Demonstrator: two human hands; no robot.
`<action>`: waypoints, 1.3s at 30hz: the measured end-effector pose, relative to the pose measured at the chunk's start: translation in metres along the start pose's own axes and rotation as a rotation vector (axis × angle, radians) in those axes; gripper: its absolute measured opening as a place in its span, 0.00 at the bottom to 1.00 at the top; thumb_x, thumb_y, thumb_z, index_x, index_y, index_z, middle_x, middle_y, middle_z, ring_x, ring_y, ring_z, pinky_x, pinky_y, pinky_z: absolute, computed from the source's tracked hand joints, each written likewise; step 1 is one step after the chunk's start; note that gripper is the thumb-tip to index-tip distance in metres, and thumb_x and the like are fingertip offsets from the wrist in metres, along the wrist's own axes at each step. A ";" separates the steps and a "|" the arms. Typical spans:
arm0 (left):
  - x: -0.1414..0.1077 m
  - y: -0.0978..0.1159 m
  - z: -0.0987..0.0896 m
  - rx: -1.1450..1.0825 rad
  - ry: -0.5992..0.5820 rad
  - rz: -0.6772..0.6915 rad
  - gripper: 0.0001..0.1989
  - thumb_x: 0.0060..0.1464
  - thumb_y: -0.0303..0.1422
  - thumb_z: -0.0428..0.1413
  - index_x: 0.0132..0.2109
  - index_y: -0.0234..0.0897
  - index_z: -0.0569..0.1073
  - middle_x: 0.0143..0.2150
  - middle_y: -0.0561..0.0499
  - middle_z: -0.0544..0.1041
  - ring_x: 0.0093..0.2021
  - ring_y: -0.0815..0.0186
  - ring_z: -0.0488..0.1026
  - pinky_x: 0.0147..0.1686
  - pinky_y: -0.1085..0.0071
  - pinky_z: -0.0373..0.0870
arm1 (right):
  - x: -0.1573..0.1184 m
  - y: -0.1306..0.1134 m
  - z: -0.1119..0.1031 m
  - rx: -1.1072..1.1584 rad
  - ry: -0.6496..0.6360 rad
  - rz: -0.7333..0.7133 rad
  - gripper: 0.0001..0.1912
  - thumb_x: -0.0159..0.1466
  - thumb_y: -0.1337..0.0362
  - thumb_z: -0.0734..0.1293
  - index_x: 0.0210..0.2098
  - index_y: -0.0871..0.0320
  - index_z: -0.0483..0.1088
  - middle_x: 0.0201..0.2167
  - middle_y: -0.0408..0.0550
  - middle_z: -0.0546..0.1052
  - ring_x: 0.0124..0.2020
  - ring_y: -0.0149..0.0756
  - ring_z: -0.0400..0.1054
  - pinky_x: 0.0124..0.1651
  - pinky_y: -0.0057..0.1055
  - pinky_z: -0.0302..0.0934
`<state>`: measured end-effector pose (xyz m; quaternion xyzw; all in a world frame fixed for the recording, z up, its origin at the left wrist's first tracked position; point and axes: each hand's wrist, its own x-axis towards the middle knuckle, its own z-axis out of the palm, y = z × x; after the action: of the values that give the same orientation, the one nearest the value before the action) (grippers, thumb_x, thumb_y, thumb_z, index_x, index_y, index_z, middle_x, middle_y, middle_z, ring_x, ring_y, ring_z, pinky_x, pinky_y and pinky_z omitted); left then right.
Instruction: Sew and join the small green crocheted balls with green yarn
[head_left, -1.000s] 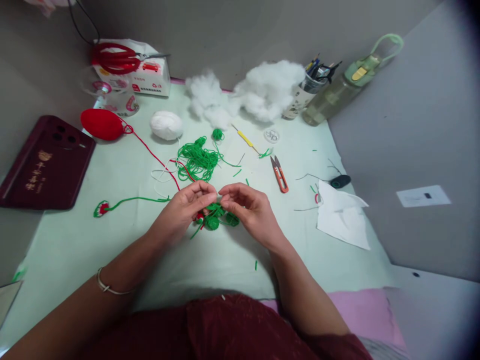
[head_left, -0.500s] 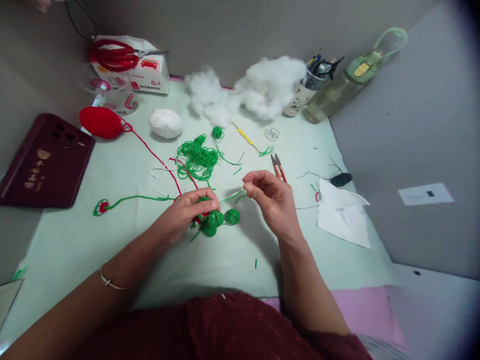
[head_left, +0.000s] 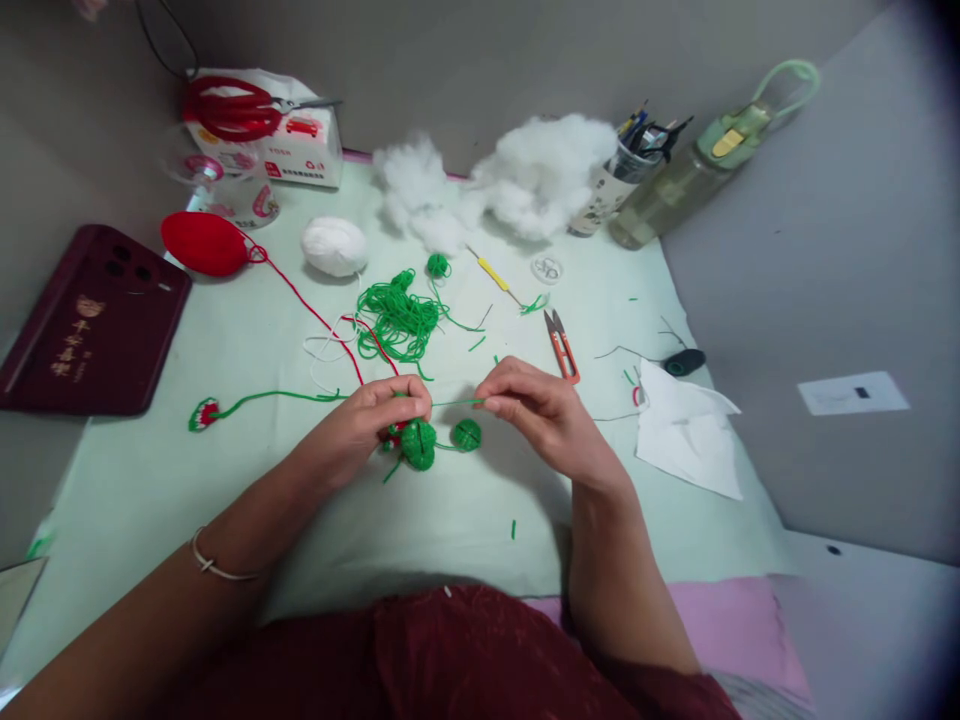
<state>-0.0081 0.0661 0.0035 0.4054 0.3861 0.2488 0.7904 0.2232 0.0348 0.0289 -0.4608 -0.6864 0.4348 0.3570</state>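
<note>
My left hand (head_left: 390, 410) is closed around a small green and red crochet piece (head_left: 393, 436), mostly hidden by the fingers. Just below those fingers hangs a round green crocheted ball (head_left: 418, 444) with a dark line across it. A second green ball (head_left: 466, 435) lies to the right, joined by a strand. My right hand (head_left: 532, 410) pinches a thin green yarn strand (head_left: 456, 403), which runs straight and taut to the left fingertips. Whether a needle is also in the right fingers I cannot tell.
Orange thread snips (head_left: 562, 347) lie beyond my right hand. A tangle of green yarn (head_left: 401, 315), a white yarn ball (head_left: 334, 247) and a yellow-handled crochet hook (head_left: 493, 274) are farther back. White stuffing (head_left: 544, 175) sits at the wall; a paper piece (head_left: 686, 430) lies right.
My right hand has shifted slightly down. The slim silvery needle seen at its fingertips no longer shows; a taut green strand now spans the hands. One green ball is now hidden near my left fingers.
</note>
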 end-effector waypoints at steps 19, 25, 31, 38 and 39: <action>-0.002 0.001 0.005 -0.130 0.010 0.118 0.14 0.53 0.34 0.67 0.43 0.38 0.72 0.35 0.55 0.73 0.34 0.70 0.77 0.33 0.77 0.70 | 0.011 -0.002 0.032 0.782 0.282 0.289 0.08 0.62 0.59 0.73 0.34 0.56 0.72 0.22 0.38 0.74 0.19 0.24 0.64 0.21 0.22 0.60; 0.001 -0.006 0.002 -0.044 0.082 0.192 0.16 0.56 0.34 0.64 0.51 0.41 0.71 0.34 0.56 0.72 0.31 0.71 0.77 0.31 0.76 0.71 | 0.008 0.001 0.031 0.662 0.341 0.223 0.07 0.61 0.61 0.74 0.31 0.57 0.75 0.23 0.39 0.73 0.22 0.25 0.64 0.26 0.24 0.60; 0.003 -0.007 0.002 -0.044 0.126 0.196 0.15 0.55 0.34 0.65 0.44 0.38 0.68 0.34 0.56 0.74 0.29 0.71 0.77 0.29 0.77 0.70 | 0.007 0.001 0.031 0.577 0.316 0.191 0.06 0.60 0.62 0.75 0.31 0.56 0.75 0.28 0.40 0.72 0.24 0.25 0.63 0.28 0.26 0.59; 0.001 -0.007 0.001 -0.087 0.155 0.173 0.14 0.53 0.35 0.67 0.41 0.38 0.70 0.32 0.54 0.77 0.33 0.68 0.78 0.31 0.76 0.69 | 0.007 -0.004 0.032 0.280 0.350 0.130 0.02 0.62 0.64 0.73 0.33 0.55 0.77 0.33 0.43 0.73 0.30 0.28 0.66 0.31 0.28 0.61; 0.001 -0.007 0.001 -0.082 0.166 0.178 0.14 0.52 0.35 0.67 0.41 0.38 0.71 0.32 0.54 0.76 0.32 0.69 0.77 0.30 0.76 0.68 | 0.007 -0.004 0.032 0.235 0.358 0.105 0.01 0.62 0.64 0.73 0.33 0.55 0.78 0.33 0.44 0.73 0.32 0.30 0.67 0.32 0.28 0.61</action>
<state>-0.0064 0.0625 -0.0019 0.3833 0.4021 0.3662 0.7465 0.1909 0.0317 0.0219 -0.5209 -0.5318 0.4410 0.5014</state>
